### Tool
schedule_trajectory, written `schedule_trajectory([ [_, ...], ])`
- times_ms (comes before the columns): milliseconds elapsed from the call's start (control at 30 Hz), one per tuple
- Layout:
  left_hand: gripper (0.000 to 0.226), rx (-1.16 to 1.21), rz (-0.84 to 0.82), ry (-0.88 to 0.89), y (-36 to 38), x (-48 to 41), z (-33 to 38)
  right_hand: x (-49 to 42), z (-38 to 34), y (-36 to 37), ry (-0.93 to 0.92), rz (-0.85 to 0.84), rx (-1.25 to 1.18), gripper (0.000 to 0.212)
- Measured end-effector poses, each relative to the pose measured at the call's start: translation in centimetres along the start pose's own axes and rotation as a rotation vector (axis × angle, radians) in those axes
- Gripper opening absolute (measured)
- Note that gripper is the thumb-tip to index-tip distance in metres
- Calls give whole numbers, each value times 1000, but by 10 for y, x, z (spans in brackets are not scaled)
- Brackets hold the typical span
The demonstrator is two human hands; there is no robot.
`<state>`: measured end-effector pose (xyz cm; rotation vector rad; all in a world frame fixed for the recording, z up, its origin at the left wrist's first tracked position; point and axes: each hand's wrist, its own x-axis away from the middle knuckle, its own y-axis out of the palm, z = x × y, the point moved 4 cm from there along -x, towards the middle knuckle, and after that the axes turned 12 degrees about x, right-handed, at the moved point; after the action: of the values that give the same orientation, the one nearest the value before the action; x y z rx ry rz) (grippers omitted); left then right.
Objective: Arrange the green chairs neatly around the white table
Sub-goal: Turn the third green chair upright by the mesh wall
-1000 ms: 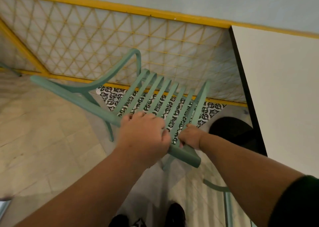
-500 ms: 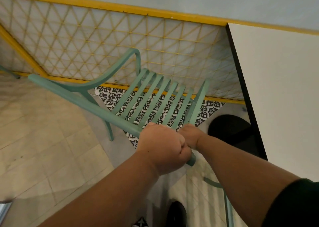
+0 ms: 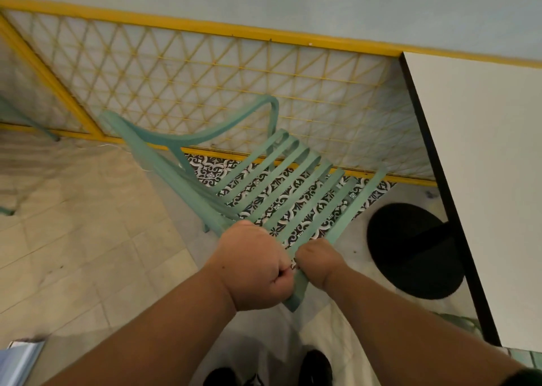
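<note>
A green slatted chair stands in front of me, its curved armrest toward the yellow lattice wall. My left hand grips the chair's top rail near its right end. Just to the right, my right hand grips the same rail and the end slat. The white table with a black edge fills the right side, close to the chair. Parts of another green chair show under the table's near edge.
The table's round black base sits on the floor right of the chair. A yellow lattice partition runs along the back. Another green chair's leg shows at far left. My shoes are at the bottom, on beige floor tiles.
The chair has swung clockwise and toward the table, its left end now farther from me. My left hand slid along the rail to meet my right hand.
</note>
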<state>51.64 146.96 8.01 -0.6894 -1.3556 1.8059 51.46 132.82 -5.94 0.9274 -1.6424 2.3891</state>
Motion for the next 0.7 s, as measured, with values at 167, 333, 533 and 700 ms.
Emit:
schedule_trajectory([
  [167, 29, 23, 8, 53, -12, 23, -19, -2, -30, -11, 64, -17, -64, 25],
  [333, 27, 53, -24, 78, -16, 38, -25, -2, -48, -15, 126, -33, -94, 30],
  [533, 33, 240, 68, -191, -25, 46, -36, -3, -43, -17, 171, -44, -66, 25],
  [700, 83, 505, 763, -820, -78, 63, -113, -1, -44, -13, 232, -1, -217, 21],
])
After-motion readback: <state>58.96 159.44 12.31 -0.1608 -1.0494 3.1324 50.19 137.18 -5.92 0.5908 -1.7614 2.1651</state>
